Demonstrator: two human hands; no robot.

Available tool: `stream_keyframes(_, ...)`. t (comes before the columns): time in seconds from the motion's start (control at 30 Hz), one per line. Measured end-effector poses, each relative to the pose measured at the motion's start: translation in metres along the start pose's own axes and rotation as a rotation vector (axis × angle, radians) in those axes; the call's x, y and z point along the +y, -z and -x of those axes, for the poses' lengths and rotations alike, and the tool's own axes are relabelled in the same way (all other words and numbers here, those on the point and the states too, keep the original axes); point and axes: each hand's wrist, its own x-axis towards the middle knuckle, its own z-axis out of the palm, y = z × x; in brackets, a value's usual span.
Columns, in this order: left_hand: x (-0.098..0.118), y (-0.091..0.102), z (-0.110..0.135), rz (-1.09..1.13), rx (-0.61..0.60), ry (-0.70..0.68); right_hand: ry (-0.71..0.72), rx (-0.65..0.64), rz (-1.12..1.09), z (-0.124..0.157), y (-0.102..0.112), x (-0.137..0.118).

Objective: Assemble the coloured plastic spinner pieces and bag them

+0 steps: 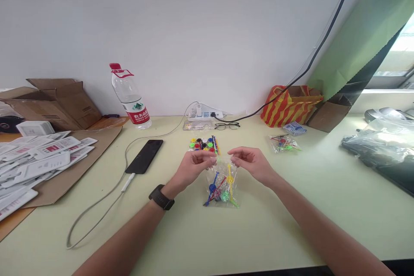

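Between my hands hangs a clear plastic bag [223,185] holding small coloured plastic pieces: blue, yellow, red and green sticks with round discs. My left hand [196,166] pinches its upper left corner between thumb and fingers. On the other side, my right hand [252,164] pinches the upper right corner. Just behind the bag, loose coloured discs and sticks [203,144] lie in a group on the table, partly hidden by my left hand. A similar filled bag [283,143] rests farther right.
A black phone [144,156] on a cable lies left, near a water bottle [134,103]. White packages [48,153] pile on cardboard at far left. Glasses [227,126] and a power strip [205,114] are at the wall. A striped bag [278,105] stands back right.
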Motion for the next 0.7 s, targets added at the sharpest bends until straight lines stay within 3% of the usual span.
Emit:
stream_keyframes(0.23,0.004,-0.007,0.005,0.061,0.055,-0.064,-0.143,-0.231,-0.062,0.004,-0.004,-0.005)
stream_keyframes(0.53,0.01,-0.012,0.011,0.091,0.003,-0.054,-0.068,-0.136,-0.132,0.001,-0.001,0.001)
stream_keyframes(0.7,0.013,-0.012,0.009,0.123,0.054,-0.069,0.05,-0.026,-0.01,0.001,0.005,-0.007)
